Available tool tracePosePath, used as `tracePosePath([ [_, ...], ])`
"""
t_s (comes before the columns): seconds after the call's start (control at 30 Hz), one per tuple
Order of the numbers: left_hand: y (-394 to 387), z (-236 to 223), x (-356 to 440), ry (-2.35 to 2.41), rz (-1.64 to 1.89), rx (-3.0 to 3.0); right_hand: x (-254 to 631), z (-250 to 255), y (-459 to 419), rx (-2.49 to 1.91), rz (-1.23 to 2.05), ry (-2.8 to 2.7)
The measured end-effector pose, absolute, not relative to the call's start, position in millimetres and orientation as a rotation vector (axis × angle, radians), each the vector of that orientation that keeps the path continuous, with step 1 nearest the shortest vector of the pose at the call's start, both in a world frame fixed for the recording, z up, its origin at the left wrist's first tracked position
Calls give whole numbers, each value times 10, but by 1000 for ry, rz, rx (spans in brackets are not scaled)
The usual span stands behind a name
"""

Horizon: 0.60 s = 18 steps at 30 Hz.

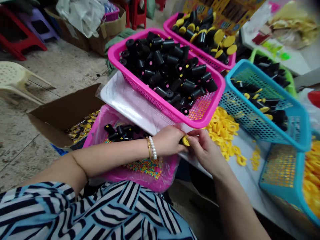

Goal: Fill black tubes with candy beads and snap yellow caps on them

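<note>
My left hand [168,140] and my right hand [203,146] meet at the table's near edge, just below a pink basket [160,100] full of black plastic cylinders [170,71]. The left hand grips a small black cylinder, mostly hidden in the fingers. The right hand's fingers press a yellow cap [186,140] against that cylinder's end. A pile of loose yellow caps [223,128] lies on the table to the right of the hands.
A pink tub [155,181] lined with plastic, holding coloured beads and a few black pieces, sits below my left arm. Blue baskets [297,140] hold black and yellow parts at right. A cardboard box [62,116] of small packets stands on the floor.
</note>
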<state>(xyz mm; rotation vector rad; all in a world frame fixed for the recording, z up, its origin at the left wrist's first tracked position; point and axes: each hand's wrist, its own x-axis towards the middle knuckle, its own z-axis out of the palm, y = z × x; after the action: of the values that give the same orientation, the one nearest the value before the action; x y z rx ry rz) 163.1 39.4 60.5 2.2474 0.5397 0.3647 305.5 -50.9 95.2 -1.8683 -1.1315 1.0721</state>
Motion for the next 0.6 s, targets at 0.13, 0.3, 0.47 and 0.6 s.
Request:
tracePosePath([
  [0.13,439,629,1573,446,394,2220,3096,907,-519,-1740,1203,-1019],
  [0.3,349,605,1567,557,442,2271,3226,947,-440,-1665,1456,-929],
  [0.47,288,595,1600,632,407,2323,3215,955,-415,-1757,1376,-999],
  [0.6,284,610,1632,672,385,2295,3093,954,-530,-1740,1275,-1075],
])
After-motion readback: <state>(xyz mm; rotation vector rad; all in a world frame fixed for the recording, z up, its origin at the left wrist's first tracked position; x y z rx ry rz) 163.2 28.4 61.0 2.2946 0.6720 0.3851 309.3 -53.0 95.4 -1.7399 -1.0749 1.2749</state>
